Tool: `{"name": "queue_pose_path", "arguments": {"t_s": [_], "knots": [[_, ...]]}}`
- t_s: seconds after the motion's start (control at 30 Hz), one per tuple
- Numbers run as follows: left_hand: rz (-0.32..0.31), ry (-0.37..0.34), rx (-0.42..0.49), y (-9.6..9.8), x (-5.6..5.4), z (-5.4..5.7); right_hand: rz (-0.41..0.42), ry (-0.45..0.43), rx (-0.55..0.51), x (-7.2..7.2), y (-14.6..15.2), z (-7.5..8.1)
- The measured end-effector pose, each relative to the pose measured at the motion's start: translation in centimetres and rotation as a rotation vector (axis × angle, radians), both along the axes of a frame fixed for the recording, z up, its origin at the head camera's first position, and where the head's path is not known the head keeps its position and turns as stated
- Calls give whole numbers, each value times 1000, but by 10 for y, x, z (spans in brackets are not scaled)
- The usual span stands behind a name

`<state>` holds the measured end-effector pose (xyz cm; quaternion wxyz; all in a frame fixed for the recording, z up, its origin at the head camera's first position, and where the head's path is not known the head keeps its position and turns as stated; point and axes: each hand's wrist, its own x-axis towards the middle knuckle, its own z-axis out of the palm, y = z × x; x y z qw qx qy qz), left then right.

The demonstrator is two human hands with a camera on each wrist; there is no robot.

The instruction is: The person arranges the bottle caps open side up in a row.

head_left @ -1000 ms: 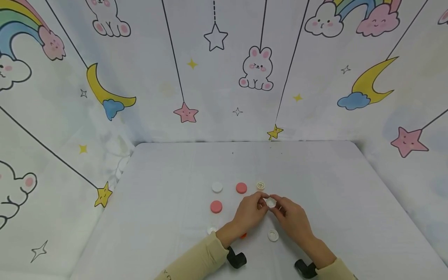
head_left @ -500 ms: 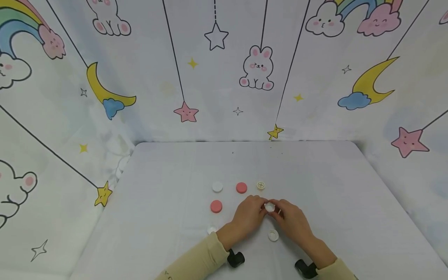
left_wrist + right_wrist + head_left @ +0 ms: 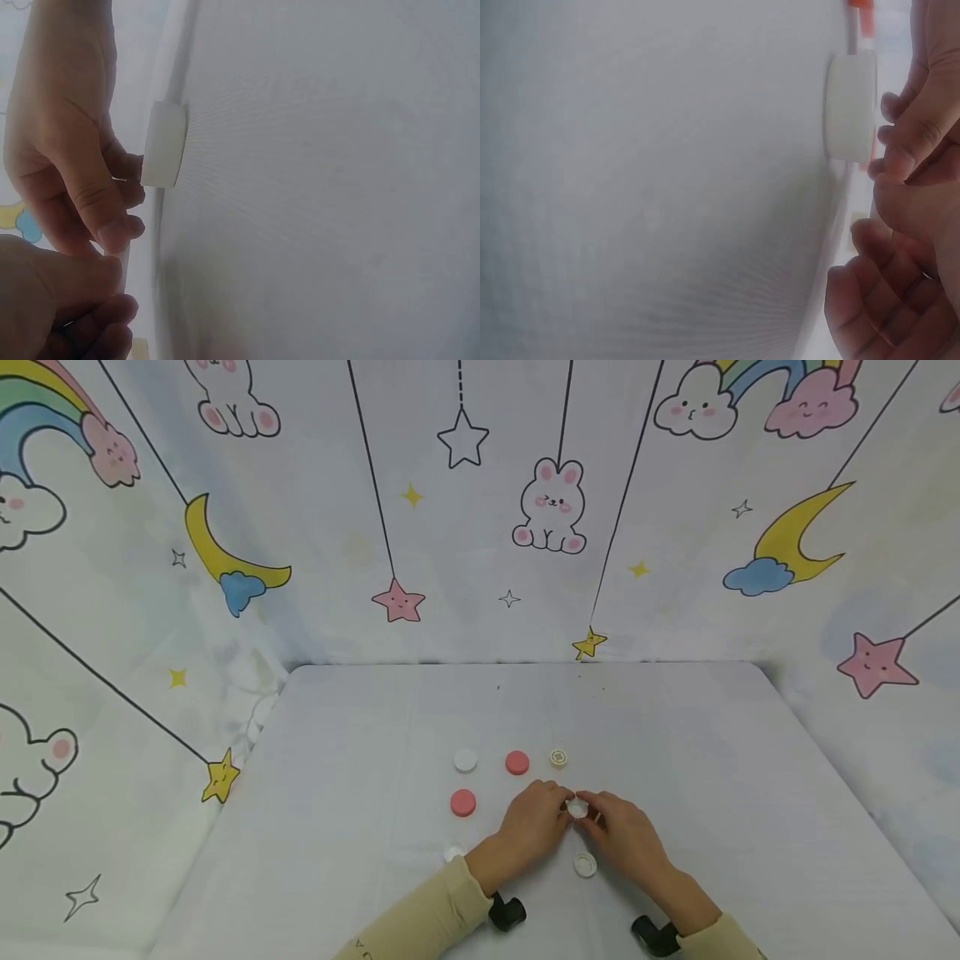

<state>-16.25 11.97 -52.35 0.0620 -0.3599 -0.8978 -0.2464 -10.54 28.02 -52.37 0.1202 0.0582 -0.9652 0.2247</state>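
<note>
A small white round piece is pinched between the fingertips of both hands, just above the table. My left hand grips its left side and my right hand its right side. In the left wrist view, the left hand is below and the right hand above, their fingertips meeting. Fingers hide most of the piece in both wrist views. Nearer to me lies a white ringed disc, seen edge-on in the right wrist view as a white disc.
Beyond the hands lie a white disc, a red disc and a cream patterned disc. To the left are another red disc and a white disc, partly behind the left wrist. The white table meets a printed cloth backdrop.
Both hands have come slightly nearer to me with the white piece, which tilts a little differently. An orange piece that showed beside the left wrist is now hidden. The discs on the table stay put.
</note>
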Motion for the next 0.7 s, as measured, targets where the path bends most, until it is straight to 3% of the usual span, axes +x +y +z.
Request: {"name": "queue_pose_path", "arguments": {"t_s": [0.7], "knots": [[-4, 33, -54, 1, -4, -6, -17, -15, -2, 0, -1, -4]]}}
